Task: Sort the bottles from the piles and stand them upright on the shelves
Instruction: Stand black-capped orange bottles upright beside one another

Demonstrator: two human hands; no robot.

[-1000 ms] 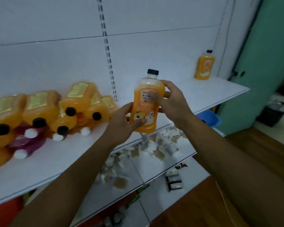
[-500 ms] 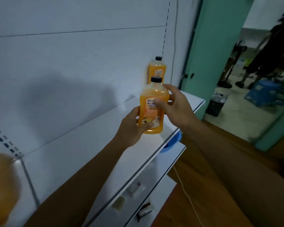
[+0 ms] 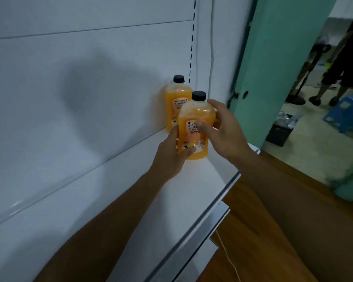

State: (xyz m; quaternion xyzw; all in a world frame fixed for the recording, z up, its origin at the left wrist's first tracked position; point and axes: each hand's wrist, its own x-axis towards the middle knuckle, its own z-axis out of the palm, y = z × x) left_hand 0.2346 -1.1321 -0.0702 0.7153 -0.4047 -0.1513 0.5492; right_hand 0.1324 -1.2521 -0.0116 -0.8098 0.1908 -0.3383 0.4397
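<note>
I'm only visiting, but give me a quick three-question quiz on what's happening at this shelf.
1. True or false: both hands hold the nearer orange bottle.
2. What colour is its cap?
3. The second bottle stands: A) upright at the back of the shelf, B) lying flat, C) on the floor.

Key: 1 true, left hand low, right hand at the side; 2 black; 3 A.

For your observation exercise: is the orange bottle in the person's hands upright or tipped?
Upright: the held orange bottle has its black cap on top and its base low over the shelf. Whether it rests there, cannot tell.
</note>
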